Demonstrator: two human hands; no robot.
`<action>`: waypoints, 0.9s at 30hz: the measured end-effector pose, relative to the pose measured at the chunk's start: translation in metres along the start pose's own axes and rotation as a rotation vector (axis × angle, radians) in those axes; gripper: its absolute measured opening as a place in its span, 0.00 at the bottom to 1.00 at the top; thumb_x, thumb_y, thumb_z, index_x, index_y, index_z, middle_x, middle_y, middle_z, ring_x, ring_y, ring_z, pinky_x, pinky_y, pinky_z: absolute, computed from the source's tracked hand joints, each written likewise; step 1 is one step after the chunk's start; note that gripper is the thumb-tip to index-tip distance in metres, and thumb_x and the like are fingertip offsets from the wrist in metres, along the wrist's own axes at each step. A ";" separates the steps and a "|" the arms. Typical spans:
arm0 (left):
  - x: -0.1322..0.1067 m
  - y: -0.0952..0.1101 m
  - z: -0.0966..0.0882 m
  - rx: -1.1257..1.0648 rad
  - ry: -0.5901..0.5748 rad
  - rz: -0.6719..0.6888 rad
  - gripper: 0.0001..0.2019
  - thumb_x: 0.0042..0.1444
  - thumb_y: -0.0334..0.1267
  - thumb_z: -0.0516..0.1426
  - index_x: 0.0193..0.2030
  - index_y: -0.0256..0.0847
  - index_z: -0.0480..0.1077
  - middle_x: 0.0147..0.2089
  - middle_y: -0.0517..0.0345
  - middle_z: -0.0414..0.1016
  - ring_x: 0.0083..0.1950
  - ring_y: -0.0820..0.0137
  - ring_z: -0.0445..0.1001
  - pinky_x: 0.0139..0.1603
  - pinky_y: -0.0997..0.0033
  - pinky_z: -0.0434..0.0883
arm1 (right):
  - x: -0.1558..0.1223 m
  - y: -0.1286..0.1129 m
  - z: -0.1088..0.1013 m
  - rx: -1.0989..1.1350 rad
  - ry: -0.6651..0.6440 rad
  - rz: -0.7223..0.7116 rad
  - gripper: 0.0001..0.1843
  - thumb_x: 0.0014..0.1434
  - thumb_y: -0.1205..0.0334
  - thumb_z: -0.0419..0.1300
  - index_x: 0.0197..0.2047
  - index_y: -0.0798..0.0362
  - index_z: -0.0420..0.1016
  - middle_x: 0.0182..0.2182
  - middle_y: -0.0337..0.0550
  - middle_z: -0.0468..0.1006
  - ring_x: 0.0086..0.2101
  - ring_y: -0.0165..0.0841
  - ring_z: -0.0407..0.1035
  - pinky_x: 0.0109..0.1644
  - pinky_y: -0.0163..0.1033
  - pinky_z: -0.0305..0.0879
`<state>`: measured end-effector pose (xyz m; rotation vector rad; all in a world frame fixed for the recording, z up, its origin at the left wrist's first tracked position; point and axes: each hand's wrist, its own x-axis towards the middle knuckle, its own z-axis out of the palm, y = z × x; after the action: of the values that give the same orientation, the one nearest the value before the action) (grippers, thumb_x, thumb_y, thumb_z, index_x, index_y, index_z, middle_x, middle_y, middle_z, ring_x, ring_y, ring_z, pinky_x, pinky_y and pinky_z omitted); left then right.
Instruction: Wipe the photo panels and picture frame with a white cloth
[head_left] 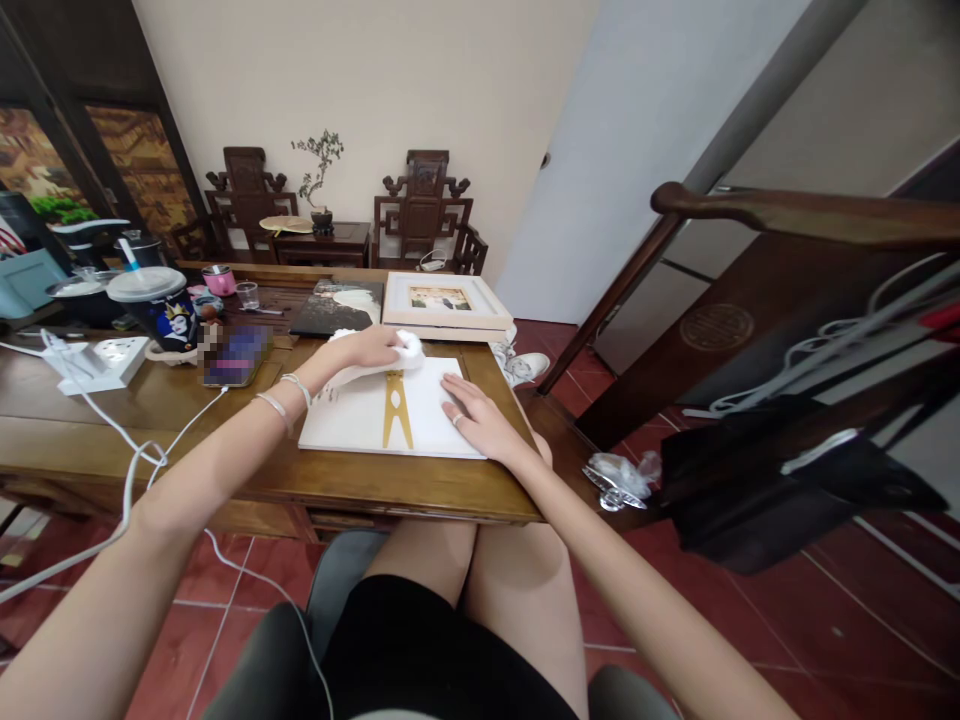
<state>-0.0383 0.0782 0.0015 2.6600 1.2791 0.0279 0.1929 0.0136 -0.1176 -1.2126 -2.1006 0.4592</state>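
A white flat book or album [442, 432] with a gold figure printed in its middle lies on the wooden desk before me. Over its upper left part, my left hand [369, 347] is closed on a crumpled white cloth or tissue [409, 352], which touches the cover. The cloth's exact kind is hard to make out. At the book's right edge, my right hand [478, 418] rests flat with fingers stretched out, holding nothing.
Behind the book are a dark album [337, 308] and a boxed picture frame [450, 300]. To the left stand a lidded cup [161, 305], a phone [236, 355] and a white power strip [112, 362]. Charging cables [135, 445] run beneath my left arm.
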 end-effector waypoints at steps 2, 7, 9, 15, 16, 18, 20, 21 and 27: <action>-0.014 -0.015 -0.004 0.016 0.009 -0.068 0.13 0.50 0.33 0.50 0.35 0.33 0.75 0.35 0.48 0.76 0.35 0.63 0.70 0.38 0.68 0.63 | 0.000 -0.001 0.000 0.000 0.003 0.005 0.28 0.64 0.52 0.52 0.62 0.57 0.68 0.64 0.54 0.64 0.65 0.44 0.54 0.71 0.53 0.48; -0.041 -0.050 -0.009 0.054 -0.001 -0.178 0.19 0.49 0.37 0.50 0.43 0.33 0.76 0.41 0.46 0.77 0.41 0.60 0.72 0.41 0.69 0.64 | 0.000 -0.001 0.000 -0.023 -0.004 0.012 0.28 0.64 0.56 0.50 0.63 0.60 0.67 0.65 0.56 0.63 0.66 0.43 0.54 0.70 0.54 0.48; -0.042 -0.052 -0.007 0.049 0.002 -0.171 0.19 0.48 0.36 0.50 0.43 0.33 0.76 0.42 0.46 0.77 0.42 0.60 0.72 0.42 0.69 0.64 | 0.000 0.000 0.001 -0.021 -0.002 0.007 0.27 0.64 0.56 0.50 0.63 0.59 0.67 0.65 0.55 0.63 0.66 0.43 0.54 0.71 0.54 0.48; -0.014 -0.016 0.004 0.053 0.000 -0.056 0.14 0.50 0.34 0.50 0.32 0.34 0.76 0.32 0.50 0.76 0.32 0.65 0.70 0.36 0.69 0.62 | 0.001 0.002 0.002 -0.032 0.012 -0.010 0.28 0.64 0.56 0.49 0.62 0.60 0.68 0.64 0.56 0.64 0.65 0.44 0.55 0.70 0.54 0.49; -0.008 -0.007 0.006 0.053 0.001 -0.033 0.13 0.50 0.34 0.49 0.31 0.34 0.76 0.31 0.50 0.76 0.31 0.66 0.69 0.36 0.69 0.62 | 0.001 0.002 0.002 -0.035 0.014 -0.014 0.28 0.64 0.56 0.49 0.62 0.60 0.68 0.64 0.56 0.64 0.65 0.44 0.55 0.70 0.54 0.50; 0.005 0.010 0.009 0.056 0.007 -0.003 0.13 0.51 0.32 0.49 0.32 0.34 0.76 0.33 0.52 0.77 0.32 0.67 0.70 0.36 0.71 0.63 | 0.001 0.002 0.003 -0.038 0.018 -0.022 0.27 0.64 0.56 0.49 0.62 0.59 0.68 0.64 0.56 0.65 0.65 0.44 0.56 0.70 0.54 0.50; 0.019 0.026 0.010 0.088 0.014 0.007 0.14 0.52 0.31 0.49 0.36 0.34 0.76 0.37 0.52 0.78 0.36 0.67 0.71 0.37 0.73 0.64 | 0.002 0.001 0.003 -0.042 0.024 -0.023 0.27 0.64 0.56 0.49 0.62 0.59 0.68 0.63 0.55 0.65 0.65 0.44 0.56 0.70 0.55 0.51; 0.025 0.033 0.011 0.110 0.015 0.011 0.14 0.52 0.30 0.49 0.38 0.34 0.76 0.39 0.52 0.79 0.38 0.67 0.72 0.38 0.73 0.64 | 0.002 0.001 0.003 -0.044 0.028 -0.023 0.27 0.64 0.56 0.50 0.62 0.59 0.68 0.63 0.56 0.65 0.65 0.44 0.56 0.69 0.55 0.51; 0.054 0.072 0.015 0.177 -0.001 0.069 0.13 0.53 0.29 0.51 0.36 0.35 0.77 0.37 0.51 0.80 0.38 0.65 0.75 0.38 0.72 0.66 | 0.003 0.003 0.003 -0.017 0.040 -0.045 0.25 0.63 0.57 0.51 0.62 0.55 0.69 0.62 0.53 0.68 0.64 0.45 0.57 0.69 0.56 0.51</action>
<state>0.0524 0.0735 -0.0040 2.8514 1.2423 -0.0810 0.1915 0.0173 -0.1204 -1.1722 -2.0978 0.3940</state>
